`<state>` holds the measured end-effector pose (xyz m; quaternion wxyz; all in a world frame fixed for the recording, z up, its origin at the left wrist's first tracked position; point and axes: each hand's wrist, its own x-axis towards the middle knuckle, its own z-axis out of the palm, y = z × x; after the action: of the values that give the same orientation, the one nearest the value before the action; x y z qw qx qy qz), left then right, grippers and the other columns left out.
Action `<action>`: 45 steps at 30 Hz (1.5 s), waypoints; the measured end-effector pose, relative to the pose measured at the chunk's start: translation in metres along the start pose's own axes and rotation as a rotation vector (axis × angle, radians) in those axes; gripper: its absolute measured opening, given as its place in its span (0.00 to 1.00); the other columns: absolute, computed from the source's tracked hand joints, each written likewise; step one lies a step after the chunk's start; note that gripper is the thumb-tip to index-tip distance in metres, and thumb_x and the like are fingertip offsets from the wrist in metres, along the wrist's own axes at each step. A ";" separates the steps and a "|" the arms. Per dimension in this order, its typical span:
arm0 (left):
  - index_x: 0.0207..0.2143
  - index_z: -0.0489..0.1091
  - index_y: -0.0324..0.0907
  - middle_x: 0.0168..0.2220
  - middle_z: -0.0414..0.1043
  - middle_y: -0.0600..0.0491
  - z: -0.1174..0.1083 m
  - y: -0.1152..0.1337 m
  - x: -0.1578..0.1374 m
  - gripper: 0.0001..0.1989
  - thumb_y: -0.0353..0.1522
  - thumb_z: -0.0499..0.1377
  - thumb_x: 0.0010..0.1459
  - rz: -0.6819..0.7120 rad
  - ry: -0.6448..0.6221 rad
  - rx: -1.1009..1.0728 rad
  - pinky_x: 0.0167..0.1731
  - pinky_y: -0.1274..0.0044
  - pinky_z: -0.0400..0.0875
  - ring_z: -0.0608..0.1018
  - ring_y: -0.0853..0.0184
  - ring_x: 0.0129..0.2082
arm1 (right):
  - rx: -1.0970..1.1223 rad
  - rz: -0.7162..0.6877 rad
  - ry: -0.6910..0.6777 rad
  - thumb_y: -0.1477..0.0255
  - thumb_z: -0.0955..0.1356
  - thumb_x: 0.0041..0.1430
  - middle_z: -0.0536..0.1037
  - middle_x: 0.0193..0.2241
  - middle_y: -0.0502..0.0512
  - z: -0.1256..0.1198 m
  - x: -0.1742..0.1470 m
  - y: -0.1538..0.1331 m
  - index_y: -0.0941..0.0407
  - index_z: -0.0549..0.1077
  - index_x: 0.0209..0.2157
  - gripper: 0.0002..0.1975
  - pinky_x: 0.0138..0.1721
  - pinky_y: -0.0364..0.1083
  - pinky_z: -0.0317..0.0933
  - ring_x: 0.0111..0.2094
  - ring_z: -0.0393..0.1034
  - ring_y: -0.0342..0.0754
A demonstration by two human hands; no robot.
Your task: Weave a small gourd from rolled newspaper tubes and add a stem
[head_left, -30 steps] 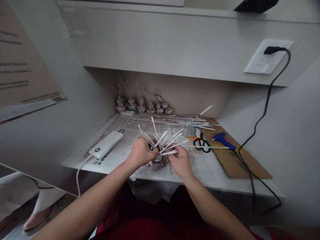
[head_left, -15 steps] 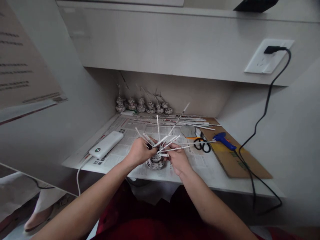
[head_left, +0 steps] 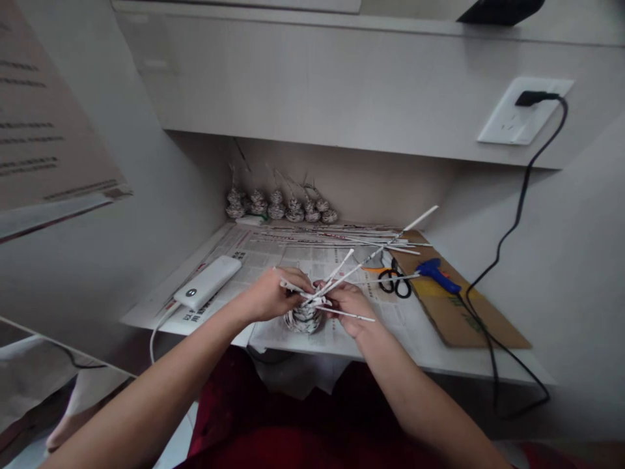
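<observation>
A small round woven piece (head_left: 303,321) made of rolled newspaper sits near the table's front edge, with several paper sticks fanning out of its top. My left hand (head_left: 279,294) is closed around the left side of its upper part, thumb pointing inward over the stick bases. From the right, my right hand (head_left: 349,306) pinches sticks at the top of the weave; its fingertips are partly hidden. One long paper stick (head_left: 378,251) slants up and to the right, past my right hand. A shorter stick (head_left: 352,315) points right across my right palm.
Newspaper (head_left: 263,257) covers the table. Several woven gourds (head_left: 276,207) line the back wall, and loose paper sticks (head_left: 336,238) lie before them. A white power bank (head_left: 209,282) is left; scissors (head_left: 401,285), a blue glue gun (head_left: 439,276) with black cord and cardboard (head_left: 469,322) are right.
The long stick has swung down to the right, and the upright sticks have been folded lower. My left hand's fingers have come over the top; the woven piece stays in place.
</observation>
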<state>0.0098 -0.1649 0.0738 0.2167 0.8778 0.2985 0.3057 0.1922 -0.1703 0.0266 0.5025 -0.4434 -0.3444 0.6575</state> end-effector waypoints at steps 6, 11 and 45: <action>0.34 0.77 0.43 0.34 0.78 0.53 0.007 0.004 -0.004 0.15 0.20 0.55 0.50 0.001 0.057 0.079 0.39 0.79 0.71 0.79 0.69 0.34 | -0.102 -0.179 0.025 0.67 0.75 0.37 0.76 0.17 0.51 0.005 -0.008 -0.009 0.58 0.77 0.22 0.10 0.17 0.41 0.59 0.17 0.68 0.44; 0.33 0.76 0.43 0.34 0.78 0.53 0.018 0.003 -0.006 0.15 0.20 0.54 0.49 -0.032 0.086 0.180 0.38 0.79 0.70 0.78 0.68 0.34 | -0.121 -0.241 0.024 0.64 0.75 0.37 0.75 0.16 0.50 0.011 -0.007 -0.012 0.58 0.74 0.19 0.12 0.20 0.42 0.60 0.17 0.67 0.43; 0.30 0.76 0.40 0.28 0.79 0.53 0.024 -0.011 -0.021 0.06 0.27 0.58 0.50 -0.364 0.250 -0.023 0.30 0.79 0.70 0.78 0.66 0.29 | -0.203 -0.431 -0.140 0.71 0.70 0.52 0.79 0.34 0.51 0.002 -0.030 0.022 0.53 0.77 0.35 0.07 0.40 0.46 0.65 0.35 0.72 0.47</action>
<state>0.0083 -0.1751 0.0420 0.2394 0.7621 0.4731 0.3715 0.1856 -0.2049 0.0148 0.5589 -0.3615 -0.5292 0.5263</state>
